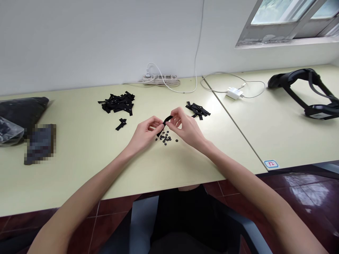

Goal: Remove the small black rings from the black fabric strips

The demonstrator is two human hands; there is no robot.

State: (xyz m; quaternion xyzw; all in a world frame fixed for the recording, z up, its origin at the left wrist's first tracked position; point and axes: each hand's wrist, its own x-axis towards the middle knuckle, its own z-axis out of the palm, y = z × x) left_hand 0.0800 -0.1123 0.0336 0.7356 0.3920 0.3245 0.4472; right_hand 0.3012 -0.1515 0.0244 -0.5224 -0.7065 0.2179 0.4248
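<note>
Strip (168, 119): held bowed above the surface (169, 169), between the left hand (148, 131) and the right hand (186, 126); its lower end is left free beside the discs (167, 139).
Left hand: grip closed on the strip, which is pinched between thumb and fingertips.
Right hand: grip closed on the strip too, higher up; the upper end is partly hidden by the fingers.
Discs: small, dark, strewn loose just below the hands, one set apart at the right. Whether any is attached to the strip cannot be told.
Left pile (118, 103): black strips heaped beyond the left hand, with a small cluster (121, 124) laid nearer.
Right pile (200, 110): fewer strips, laid just beyond the right hand.
Slip risk: the strip looks thin and limp; it could be twisted or dropped if either pinch is eased.
Scatter risk: the discs could be swept apart if a wrist is lowered among them.
Mixing risk: the right pile could be disturbed if it is brushed by the right knuckles.
</note>
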